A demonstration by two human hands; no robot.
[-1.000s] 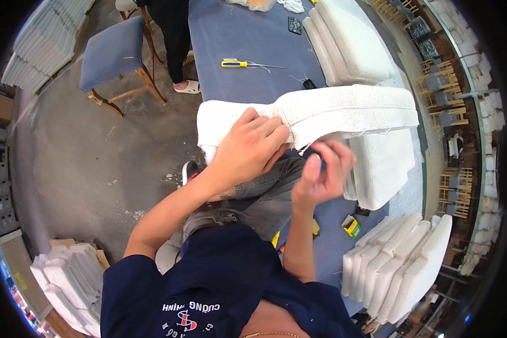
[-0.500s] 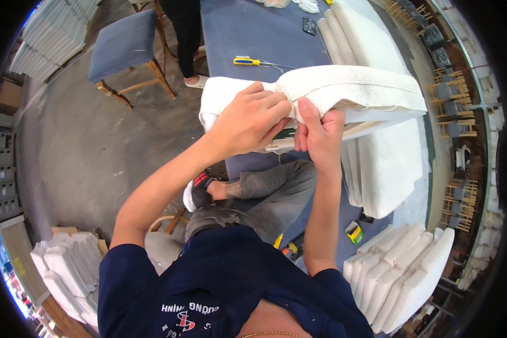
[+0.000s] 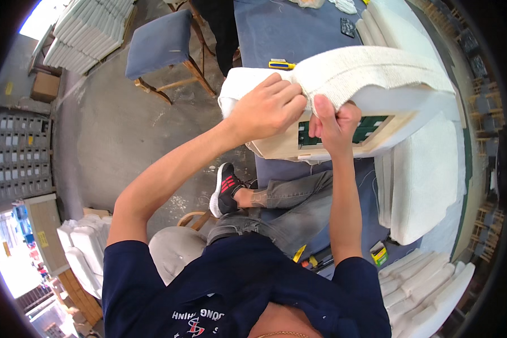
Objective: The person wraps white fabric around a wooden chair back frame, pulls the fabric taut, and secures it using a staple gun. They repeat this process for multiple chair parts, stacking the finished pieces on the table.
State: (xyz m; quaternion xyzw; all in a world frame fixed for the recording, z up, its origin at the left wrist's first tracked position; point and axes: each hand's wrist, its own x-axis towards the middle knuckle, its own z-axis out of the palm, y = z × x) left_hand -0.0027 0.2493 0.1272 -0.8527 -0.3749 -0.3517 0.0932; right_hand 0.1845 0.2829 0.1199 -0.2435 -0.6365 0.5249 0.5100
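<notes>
- The white textured fabric cover [image 3: 372, 70] is stretched over a pale wooden seat frame [image 3: 298, 147], which rests tilted on the near edge of the blue-covered bench [image 3: 276, 28], underside toward the person so the fabric's edge is within reach.
- The left hand [image 3: 267, 107] is closed, pinching the fabric and pulling it over the frame's edge.
- The right hand [image 3: 333, 121] grips the fabric beside it, thumb up, apparently keeping it taut.
- Green webbing shows inside the frame.
- A yellow-handled tool [image 3: 280, 65] lies behind on the bench.
</notes>
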